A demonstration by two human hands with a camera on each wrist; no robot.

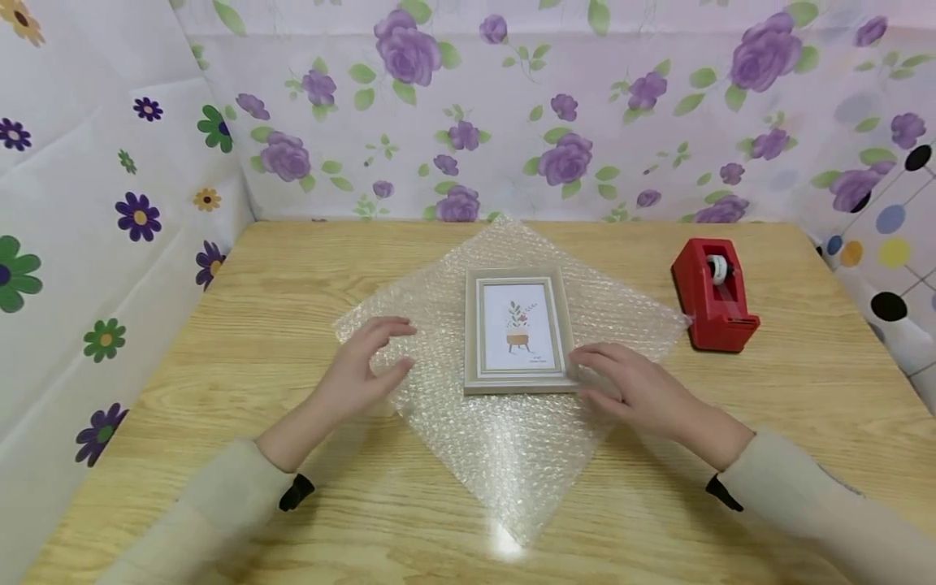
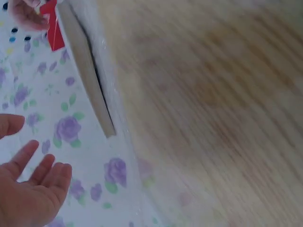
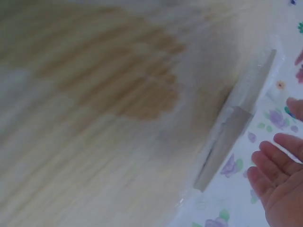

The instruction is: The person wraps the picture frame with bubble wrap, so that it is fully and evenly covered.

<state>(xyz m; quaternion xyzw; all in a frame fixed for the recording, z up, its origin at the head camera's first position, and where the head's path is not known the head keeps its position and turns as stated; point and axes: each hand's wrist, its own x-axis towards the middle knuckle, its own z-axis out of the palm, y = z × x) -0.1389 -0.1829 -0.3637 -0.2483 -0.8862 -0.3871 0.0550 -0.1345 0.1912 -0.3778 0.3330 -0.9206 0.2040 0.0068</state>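
A picture frame (image 1: 520, 331) with a pale border lies face up on a sheet of bubble wrap (image 1: 504, 455), turned so one corner points toward me. Its print shows a plant in a pot. My left hand (image 1: 358, 366) is over the wrap's left part, fingers relaxed and apart from the frame. At the frame's lower right edge is my right hand (image 1: 636, 386), its fingers loosely bent and holding nothing. The right wrist view shows a gap between that hand (image 3: 284, 182) and the frame's side (image 3: 229, 137). The left palm (image 2: 35, 189) also shows nothing in it.
A red tape dispenser (image 1: 712, 296) with a roll of tape stands at the right, close to the wrap's right corner. Under everything is a wooden table (image 1: 278, 284). Flowered cloth (image 1: 453, 106) hangs behind it and along both sides.
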